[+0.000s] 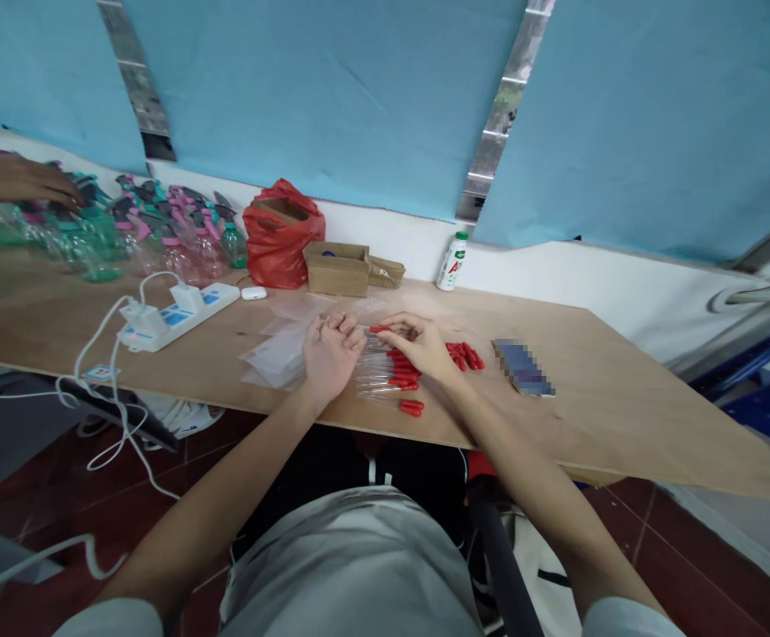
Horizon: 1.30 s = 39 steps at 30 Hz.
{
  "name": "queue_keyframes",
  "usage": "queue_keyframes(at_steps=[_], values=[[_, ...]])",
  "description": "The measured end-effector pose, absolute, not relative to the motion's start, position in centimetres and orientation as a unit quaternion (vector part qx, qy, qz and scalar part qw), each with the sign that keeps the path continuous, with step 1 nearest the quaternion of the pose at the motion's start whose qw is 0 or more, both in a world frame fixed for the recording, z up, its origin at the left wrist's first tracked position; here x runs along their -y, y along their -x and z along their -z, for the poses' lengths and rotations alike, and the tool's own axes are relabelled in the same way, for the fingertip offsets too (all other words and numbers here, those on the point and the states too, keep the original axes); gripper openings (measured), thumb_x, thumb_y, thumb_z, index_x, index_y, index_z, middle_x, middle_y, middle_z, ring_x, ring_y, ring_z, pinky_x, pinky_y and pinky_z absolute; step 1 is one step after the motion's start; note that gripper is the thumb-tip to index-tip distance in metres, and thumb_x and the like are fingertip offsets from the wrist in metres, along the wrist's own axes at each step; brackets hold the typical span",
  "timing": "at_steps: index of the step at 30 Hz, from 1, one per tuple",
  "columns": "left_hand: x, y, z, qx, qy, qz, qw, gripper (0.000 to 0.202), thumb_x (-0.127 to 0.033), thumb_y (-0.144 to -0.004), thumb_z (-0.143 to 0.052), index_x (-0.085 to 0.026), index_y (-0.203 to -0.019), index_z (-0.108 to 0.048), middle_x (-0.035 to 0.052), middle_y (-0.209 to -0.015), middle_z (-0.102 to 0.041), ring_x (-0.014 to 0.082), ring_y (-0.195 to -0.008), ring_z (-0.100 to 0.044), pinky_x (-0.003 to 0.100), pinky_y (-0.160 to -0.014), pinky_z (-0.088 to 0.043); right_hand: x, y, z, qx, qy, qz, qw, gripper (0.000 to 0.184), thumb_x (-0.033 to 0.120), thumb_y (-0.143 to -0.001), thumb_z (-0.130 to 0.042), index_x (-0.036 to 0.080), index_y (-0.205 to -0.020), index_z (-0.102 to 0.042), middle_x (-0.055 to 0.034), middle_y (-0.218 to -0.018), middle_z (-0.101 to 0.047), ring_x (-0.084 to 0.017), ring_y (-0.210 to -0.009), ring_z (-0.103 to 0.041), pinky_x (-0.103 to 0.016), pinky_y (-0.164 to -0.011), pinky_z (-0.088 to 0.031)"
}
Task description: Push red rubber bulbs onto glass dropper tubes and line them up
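Note:
My right hand (418, 343) pinches a glass dropper with a red rubber bulb (378, 330) above the table. Facing it, my left hand (333, 352) is turned palm up with its fingers curled in, close to the dropper's glass end; what it holds, if anything, I cannot make out. Below and between the hands lies a row of droppers (404, 384), clear tubes pointing left and red bulbs right. More red bulbs (465, 356) lie just beyond my right hand. Flat clear plastic bags (274, 358) overlap beside my left hand.
A phone (524, 367) lies to the right. Along the wall stand a white bottle (452, 263), a cardboard box (338, 270) and a red plastic bag (280, 243). A power strip (182, 317) with cables sits left. Another person's hand (26, 181) reaches over several spray bottles (176, 252).

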<state>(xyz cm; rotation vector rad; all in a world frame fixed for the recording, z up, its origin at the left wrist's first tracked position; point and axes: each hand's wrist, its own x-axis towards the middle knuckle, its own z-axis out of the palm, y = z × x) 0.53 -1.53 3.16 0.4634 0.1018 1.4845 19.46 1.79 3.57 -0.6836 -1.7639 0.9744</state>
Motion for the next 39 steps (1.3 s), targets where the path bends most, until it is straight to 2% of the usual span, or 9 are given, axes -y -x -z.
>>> queue_keyframes(at_steps=[6, 11, 20, 25, 30, 39], values=[[2.0, -0.7, -3.5, -0.042, -0.227, -0.680, 0.695, 0.043, -0.043, -0.110, -0.033, -0.021, -0.075, -0.044, -0.0005, -0.075, -0.039, 0.0125, -0.057, -0.037, 0.030, -0.060, -0.041, -2.0, -19.3, -3.1, 0.699, 0.272, -0.445, 0.489, 0.037, 0.052, -0.079, -0.089, 0.019, -0.093, -0.077, -0.0049, -0.082, -0.081, -0.021, -0.077, -0.079, -0.036, -0.080, -0.067], [2.3, -1.0, -3.6, -0.038, -0.237, -0.679, 0.694, 0.044, -0.044, -0.111, -0.032, -0.021, -0.075, -0.044, -0.0012, -0.074, -0.036, 0.0125, -0.057, -0.037, 0.030, -0.059, -0.040, -1.7, -19.2, -3.1, 0.704, 0.268, -0.427, 0.499, 0.037, 0.054, -0.079, -0.089, 0.020, -0.092, -0.078, -0.0052, -0.081, -0.082, -0.022, -0.076, -0.080, -0.036, -0.078, -0.068], [2.2, -1.0, -3.5, -0.030, -0.222, -0.685, 0.693, 0.042, -0.042, -0.110, -0.036, -0.021, -0.074, -0.046, 0.0001, -0.075, -0.039, 0.0137, -0.059, -0.039, 0.031, -0.061, -0.042, -1.0, -19.2, -3.7, 0.725, 0.285, -0.377, 0.501, 0.041, 0.060, -0.078, -0.088, 0.021, -0.090, -0.079, -0.0062, -0.080, -0.082, -0.024, -0.073, -0.079, -0.037, -0.073, -0.067], [2.2, -0.9, -3.4, -0.026, -0.235, -0.680, 0.694, 0.044, -0.041, -0.110, -0.032, -0.020, -0.074, -0.046, 0.0001, -0.075, -0.039, 0.0137, -0.060, -0.039, 0.031, -0.062, -0.042, -0.8, -19.1, -3.7, 0.727, 0.279, -0.370, 0.507, 0.038, 0.056, -0.080, -0.088, 0.020, -0.090, -0.079, -0.0062, -0.079, -0.081, -0.022, -0.071, -0.079, -0.034, -0.070, -0.065], [2.1, -1.0, -3.4, -0.050, -0.231, -0.681, 0.693, 0.043, -0.045, -0.110, -0.037, -0.021, -0.075, -0.045, -0.0004, -0.075, -0.039, 0.0138, -0.059, -0.038, 0.031, -0.063, -0.041, -0.9, -19.2, -3.4, 0.732, 0.280, -0.361, 0.506, 0.039, 0.057, -0.081, -0.086, 0.021, -0.092, -0.079, -0.0062, -0.080, -0.082, -0.023, -0.072, -0.079, -0.035, -0.069, -0.065], [2.0, -1.0, -3.3, -0.028, -0.235, -0.679, 0.695, 0.043, -0.044, -0.110, -0.038, -0.020, -0.075, -0.045, -0.0007, -0.075, -0.039, 0.0134, -0.060, -0.040, 0.031, -0.062, -0.041, -0.9, -19.2, -3.4, 0.727, 0.268, -0.368, 0.515, 0.032, 0.049, -0.082, -0.088, 0.020, -0.091, -0.078, -0.0065, -0.079, -0.082, -0.023, -0.071, -0.080, -0.033, -0.068, -0.064]])
